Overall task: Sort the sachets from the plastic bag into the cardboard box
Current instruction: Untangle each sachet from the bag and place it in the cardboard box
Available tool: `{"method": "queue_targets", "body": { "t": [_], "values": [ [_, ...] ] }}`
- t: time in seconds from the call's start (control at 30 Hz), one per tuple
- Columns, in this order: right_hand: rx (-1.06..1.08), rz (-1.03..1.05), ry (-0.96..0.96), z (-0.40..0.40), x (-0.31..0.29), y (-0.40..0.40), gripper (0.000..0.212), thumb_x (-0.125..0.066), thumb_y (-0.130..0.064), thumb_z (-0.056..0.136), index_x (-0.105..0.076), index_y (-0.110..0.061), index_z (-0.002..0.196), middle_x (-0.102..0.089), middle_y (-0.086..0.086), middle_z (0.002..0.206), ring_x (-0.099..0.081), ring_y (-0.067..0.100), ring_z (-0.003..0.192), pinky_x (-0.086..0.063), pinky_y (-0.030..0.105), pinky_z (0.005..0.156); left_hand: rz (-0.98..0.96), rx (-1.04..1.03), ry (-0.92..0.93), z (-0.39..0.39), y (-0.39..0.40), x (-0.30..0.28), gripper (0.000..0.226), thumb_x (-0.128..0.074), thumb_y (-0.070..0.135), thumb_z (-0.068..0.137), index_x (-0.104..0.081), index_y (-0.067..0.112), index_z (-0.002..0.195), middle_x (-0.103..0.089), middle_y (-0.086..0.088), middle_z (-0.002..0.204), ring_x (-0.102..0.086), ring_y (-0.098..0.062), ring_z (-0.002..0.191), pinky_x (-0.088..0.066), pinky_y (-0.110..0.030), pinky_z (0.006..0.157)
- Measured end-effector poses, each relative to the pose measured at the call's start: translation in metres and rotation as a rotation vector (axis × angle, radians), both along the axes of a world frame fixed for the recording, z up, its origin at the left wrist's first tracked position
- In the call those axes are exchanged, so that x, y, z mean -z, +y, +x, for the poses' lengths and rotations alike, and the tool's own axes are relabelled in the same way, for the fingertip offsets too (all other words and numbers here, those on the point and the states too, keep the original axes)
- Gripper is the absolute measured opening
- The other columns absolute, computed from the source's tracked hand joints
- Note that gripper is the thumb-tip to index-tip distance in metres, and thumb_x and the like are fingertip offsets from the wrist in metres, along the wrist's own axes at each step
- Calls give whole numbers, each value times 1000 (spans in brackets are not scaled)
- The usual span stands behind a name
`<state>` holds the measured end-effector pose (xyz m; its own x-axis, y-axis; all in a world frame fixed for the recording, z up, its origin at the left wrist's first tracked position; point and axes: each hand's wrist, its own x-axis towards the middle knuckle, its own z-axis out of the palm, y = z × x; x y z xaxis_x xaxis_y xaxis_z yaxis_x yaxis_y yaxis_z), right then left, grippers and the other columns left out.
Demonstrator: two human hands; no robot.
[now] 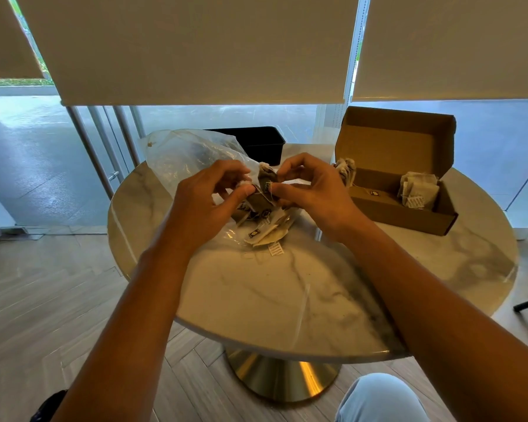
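1. Sachets — a loose pile (265, 229) spills out of the plastic bag's mouth onto the round marble table (287, 300), near the table's middle; a few tags and strings trail toward the near edge.
2. One sachet (264, 190) is held up above the pile, pinched from both sides: left hand (208, 199) grips its left edge with thumb and curled fingers, right hand (311, 190) pinches the right edge the same way.
3. Held sachet looks tilted, long axis roughly up-down and leaning left; exact facing can't be told, fingers cover much of it.
4. Plastic bag (183, 156) — clear, crumpled, lying behind and left of the hands, mouth toward the person.
5. Cardboard box (403, 190) sits to the right, lid flipped up at the back, well apart from the pile; some sachets (418, 190) stand in its right end, a few more (346, 170) at its left corner.
6. Black tray (259, 141) behind the bag, at the table's far edge.
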<state>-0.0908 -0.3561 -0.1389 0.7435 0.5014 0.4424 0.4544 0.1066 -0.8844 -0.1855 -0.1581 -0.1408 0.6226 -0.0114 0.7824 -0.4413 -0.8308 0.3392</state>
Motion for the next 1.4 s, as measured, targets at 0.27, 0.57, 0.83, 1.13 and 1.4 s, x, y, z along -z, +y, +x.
{"method": "queue_targets", "body": {
  "t": [0.27, 0.57, 0.83, 1.13, 1.4],
  "values": [
    [-24, -114, -39, 1, 6, 4, 12, -73, -5, 92, -77, -11, 102, -75, 7, 106, -75, 23, 95, -62, 38, 89, -70, -10, -61, 0, -6, -2, 30, -80, 23, 84, -65, 5, 104, -66, 4, 96, -66, -5, 87, -52, -5, 72],
    [-65, -123, -33, -7, 3, 7, 13, -78, -11, 89, -73, -15, 100, -74, 7, 106, -76, 21, 95, -62, 38, 90, -152, -38, -69, 1, -8, -2, 26, -75, 23, 89, -65, 7, 107, -66, 8, 98, -65, -2, 90, -50, -3, 73],
    [-15, 169, 92, 9, -4, -3, 17, -77, -2, 87, -70, -12, 100, -70, 18, 114, -71, 36, 108, -59, 57, 91, -186, -3, 93, 0, -9, 1, 11, -58, 21, 101, -63, 15, 110, -70, 12, 92, -66, 4, 84, -50, -8, 71],
    [-71, 262, 177, 2, -9, -1, 19, -75, -4, 86, -68, -13, 101, -69, 19, 114, -72, 37, 108, -57, 58, 96, -78, 45, 360, 1, -10, 7, 35, -65, 45, 94, -65, 35, 127, -70, 15, 106, -64, -1, 96, -53, -20, 82],
    [-67, 239, 126, 1, -8, 2, 18, -72, 3, 89, -67, -10, 101, -71, 16, 112, -73, 35, 105, -61, 49, 90, -39, 62, 272, 3, -9, 5, 22, -66, 29, 96, -74, 21, 115, -69, 9, 104, -59, 5, 95, -40, -5, 77]
  ]
}}
